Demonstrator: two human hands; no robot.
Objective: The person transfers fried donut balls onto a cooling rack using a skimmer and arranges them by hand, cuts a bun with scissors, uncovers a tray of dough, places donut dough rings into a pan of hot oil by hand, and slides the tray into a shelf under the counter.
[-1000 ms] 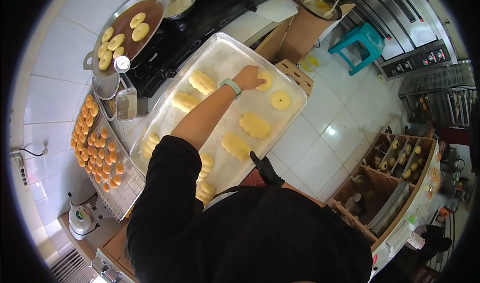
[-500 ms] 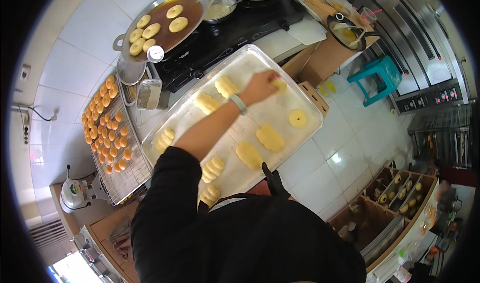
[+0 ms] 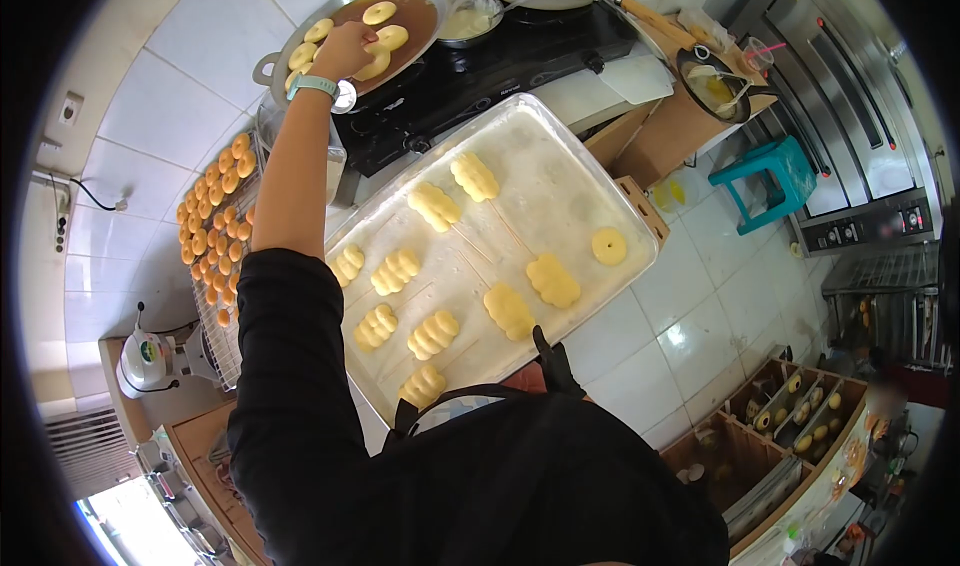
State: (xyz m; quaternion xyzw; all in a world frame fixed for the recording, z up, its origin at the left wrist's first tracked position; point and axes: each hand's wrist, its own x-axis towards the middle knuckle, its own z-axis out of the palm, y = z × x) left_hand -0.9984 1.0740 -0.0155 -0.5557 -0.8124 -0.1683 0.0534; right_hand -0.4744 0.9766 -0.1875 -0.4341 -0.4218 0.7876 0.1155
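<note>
My left hand [image 3: 345, 50], bare with a watch at the wrist, is over a wide pan of brown oil [image 3: 416, 12]. Its fingers are closed on a pale ring doughnut [image 3: 375, 65], low over the oil. Several other pale doughnuts [image 3: 380, 13] float around it. My right hand [image 3: 557, 364], in a black glove, grips the near edge of a large metal tray [image 3: 565, 191], thumb over the rim. On that tray lie one raw ring doughnut [image 3: 608, 246] and several scalloped dough pieces [image 3: 433, 336], some with thin sticks.
Beneath the pan is a black stove [image 3: 480, 86]. A wire rack [image 3: 228, 351] of browned doughnuts stands to the left. A bowl of pale batter [image 3: 468, 16] sits beside the pan. On the right are a teal stool [image 3: 775, 181], an oven [image 3: 850, 116] and wooden bins [image 3: 735, 456].
My left hand has carried a doughnut from the tray's far right side up and left to the oil pan. The gloved hand stays on the tray's edge.
</note>
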